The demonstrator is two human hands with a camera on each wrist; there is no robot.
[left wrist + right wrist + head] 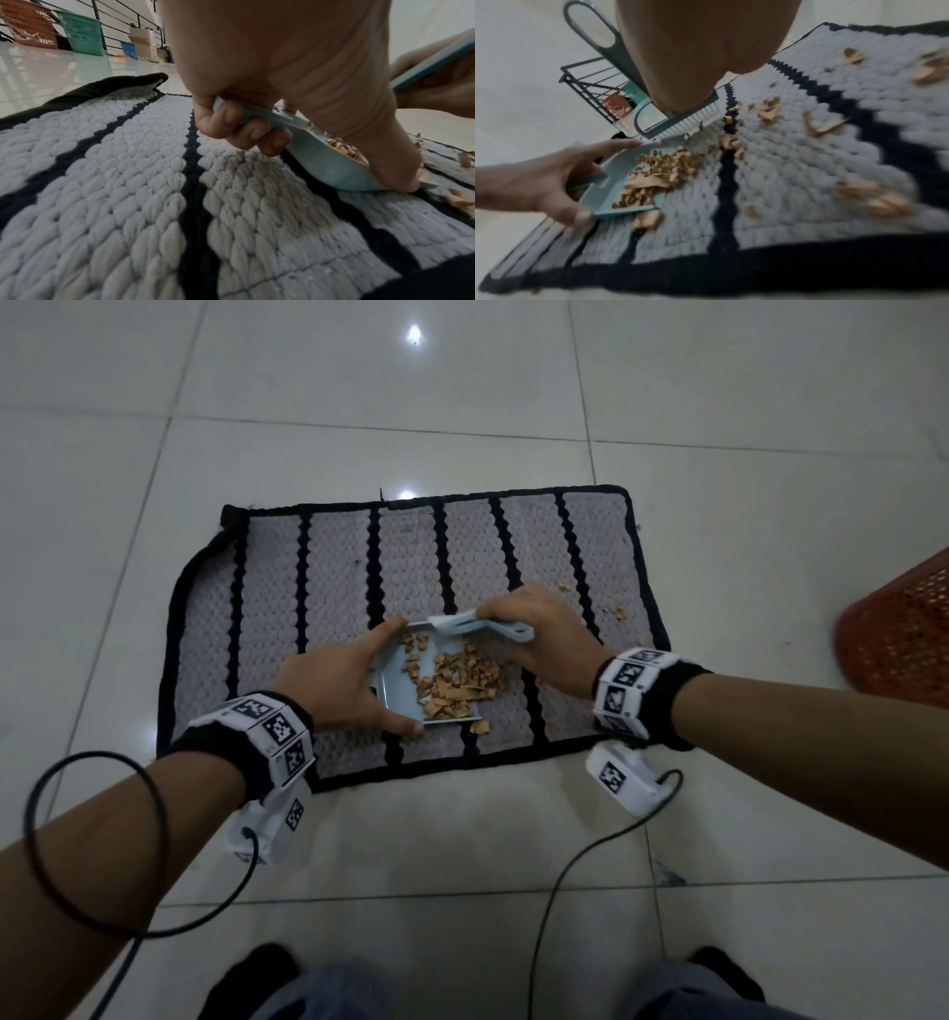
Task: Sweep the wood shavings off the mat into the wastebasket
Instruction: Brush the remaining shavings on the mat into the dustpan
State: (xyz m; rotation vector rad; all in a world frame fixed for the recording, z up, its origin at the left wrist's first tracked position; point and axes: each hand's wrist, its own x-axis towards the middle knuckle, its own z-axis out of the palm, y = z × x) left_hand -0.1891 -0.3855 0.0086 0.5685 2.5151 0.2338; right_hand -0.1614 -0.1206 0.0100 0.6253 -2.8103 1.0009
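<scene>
A grey mat (334, 567) with black stripes lies on the tiled floor. My left hand (354, 680) grips the handle of a light blue dustpan (398, 695) that rests tilted on the mat; its fingers (246, 130) curl round the handle. A heap of wood shavings (457, 680) lies in the pan and at its lip. My right hand (529, 618) holds a small blue brush (493, 629), whose white bristles (687, 123) touch the mat beside the pan's far corner. Loose shavings (619, 611) remain scattered on the mat's right part (818, 125). An orange wastebasket (904, 644) stands at the right.
White glossy floor tiles (462, 392) surround the mat. Cables from both wrists trail over the floor near my feet (580, 865). In the left wrist view, a brown basket (28, 24), a green basket (82, 32) and boxes stand far off by a railing.
</scene>
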